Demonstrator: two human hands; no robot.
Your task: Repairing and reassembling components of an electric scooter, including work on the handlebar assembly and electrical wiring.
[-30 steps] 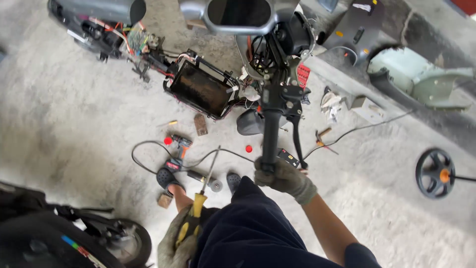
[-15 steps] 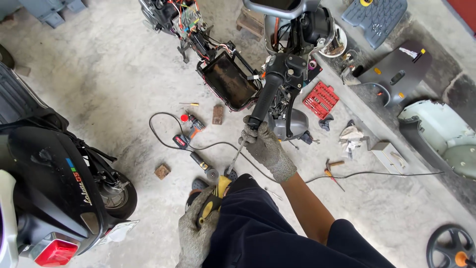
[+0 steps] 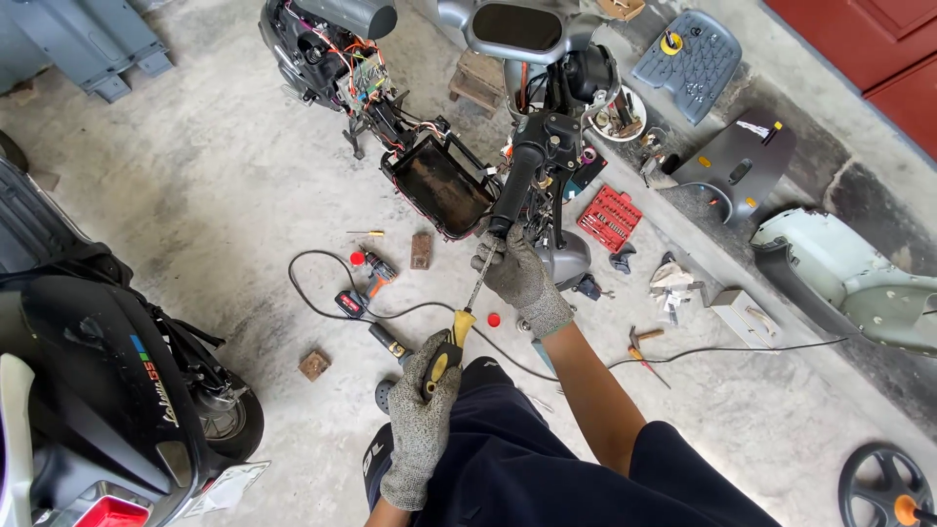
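Left hand gripping the yellow-black screwdriver, right hand steadying its shaft below the black handlebar grip of the stripped scooter; keep tip seated, shaft in line, pressure firm.

A scooter repair workshop: stripped scooter at 12 o'clock, body panels at 3, socket set on concrete floor.

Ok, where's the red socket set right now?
In the head view, the red socket set lies open on the concrete floor, right of the handlebar grip, between the scooter and a dark panel.
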